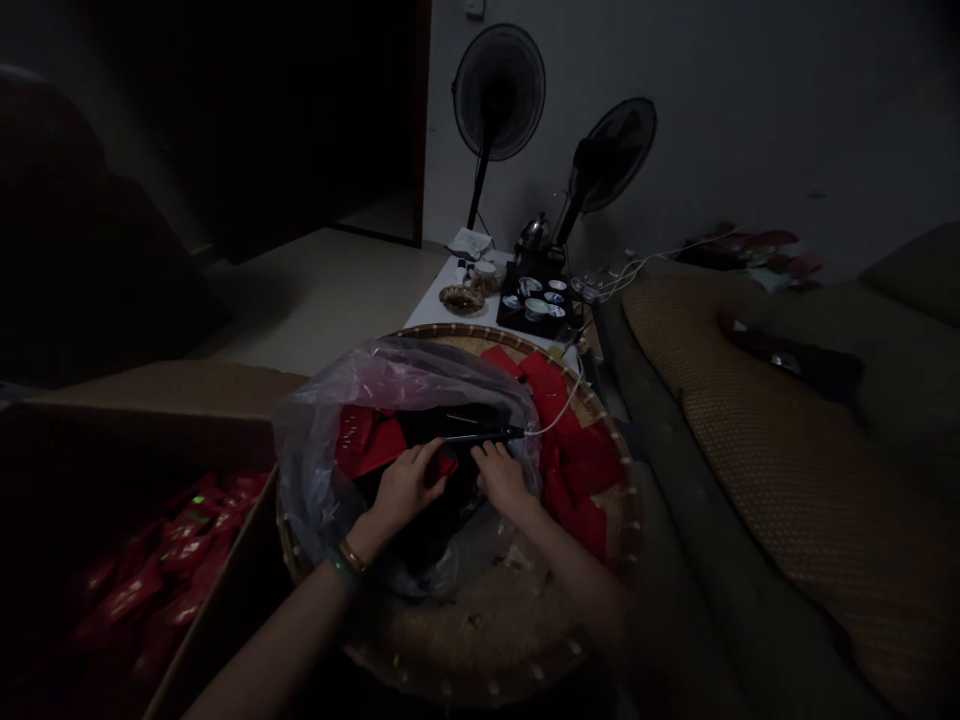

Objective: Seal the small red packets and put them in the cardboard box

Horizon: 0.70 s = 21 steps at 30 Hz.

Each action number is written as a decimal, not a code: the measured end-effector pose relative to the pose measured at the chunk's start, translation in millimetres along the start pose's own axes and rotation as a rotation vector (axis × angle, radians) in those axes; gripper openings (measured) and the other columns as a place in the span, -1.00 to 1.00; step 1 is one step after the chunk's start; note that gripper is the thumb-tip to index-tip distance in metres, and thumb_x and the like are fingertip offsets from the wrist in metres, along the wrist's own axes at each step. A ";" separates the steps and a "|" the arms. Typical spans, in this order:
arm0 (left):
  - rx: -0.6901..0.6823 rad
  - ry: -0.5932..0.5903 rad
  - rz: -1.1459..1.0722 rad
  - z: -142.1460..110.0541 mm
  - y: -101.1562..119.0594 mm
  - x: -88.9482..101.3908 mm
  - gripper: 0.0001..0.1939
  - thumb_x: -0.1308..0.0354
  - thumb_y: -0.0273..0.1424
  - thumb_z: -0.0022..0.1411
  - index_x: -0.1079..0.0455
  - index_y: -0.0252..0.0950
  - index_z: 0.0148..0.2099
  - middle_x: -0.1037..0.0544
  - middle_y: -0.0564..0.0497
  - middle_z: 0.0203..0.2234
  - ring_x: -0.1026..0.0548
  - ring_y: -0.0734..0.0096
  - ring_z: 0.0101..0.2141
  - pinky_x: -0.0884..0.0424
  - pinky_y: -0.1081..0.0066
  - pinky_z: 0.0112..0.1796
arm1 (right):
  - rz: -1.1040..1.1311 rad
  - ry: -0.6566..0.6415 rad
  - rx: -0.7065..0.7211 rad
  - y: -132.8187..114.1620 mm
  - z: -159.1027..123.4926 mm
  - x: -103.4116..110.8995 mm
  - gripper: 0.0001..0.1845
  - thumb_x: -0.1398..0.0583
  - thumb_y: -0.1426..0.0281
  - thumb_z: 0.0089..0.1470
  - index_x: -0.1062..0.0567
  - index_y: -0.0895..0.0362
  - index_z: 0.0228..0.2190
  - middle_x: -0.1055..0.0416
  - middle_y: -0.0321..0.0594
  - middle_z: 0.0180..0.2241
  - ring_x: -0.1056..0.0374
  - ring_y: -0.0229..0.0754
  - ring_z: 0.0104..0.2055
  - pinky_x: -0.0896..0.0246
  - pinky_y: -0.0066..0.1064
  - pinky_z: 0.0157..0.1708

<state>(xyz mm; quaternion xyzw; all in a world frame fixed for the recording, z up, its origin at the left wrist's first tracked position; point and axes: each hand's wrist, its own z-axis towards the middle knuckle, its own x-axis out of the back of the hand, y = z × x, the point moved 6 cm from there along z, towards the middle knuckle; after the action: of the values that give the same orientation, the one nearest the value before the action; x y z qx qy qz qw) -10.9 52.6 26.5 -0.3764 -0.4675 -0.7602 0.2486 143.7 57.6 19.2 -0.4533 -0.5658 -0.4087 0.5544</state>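
2 hands [409, 487] at 1 plastic bag [309, 455] — can't tell grip; 1 woven tray [457, 640] b/neath.

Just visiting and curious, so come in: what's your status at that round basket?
Left hand and right hand at the slim dark bar; grips unclear. Bar at mouth of plastic bag. White cord meets its right end; might snag.
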 end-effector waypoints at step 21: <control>0.020 0.022 -0.010 0.8 -3.5 8.5 -0.40 -0.18 -0.39 0.04 -0.16 -0.24 0.15 -0.48 -0.10 -0.12 -0.44 0.21 -0.12 -0.37 0.33 -0.13 | 0.037 0.003 -0.005 -3.1 0.7 0.6 -0.65 -0.12 0.61 -0.08 -0.36 0.10 -0.20 -0.35 -0.13 -0.19 -0.22 -0.09 -0.09 -0.25 -0.38 -0.25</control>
<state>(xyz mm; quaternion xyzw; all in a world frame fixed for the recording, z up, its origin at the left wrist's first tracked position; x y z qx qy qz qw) -18.3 54.6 31.7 -0.3632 -0.4741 -0.7609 0.2538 140.5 57.5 19.9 -0.4642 -0.5555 -0.4006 0.5617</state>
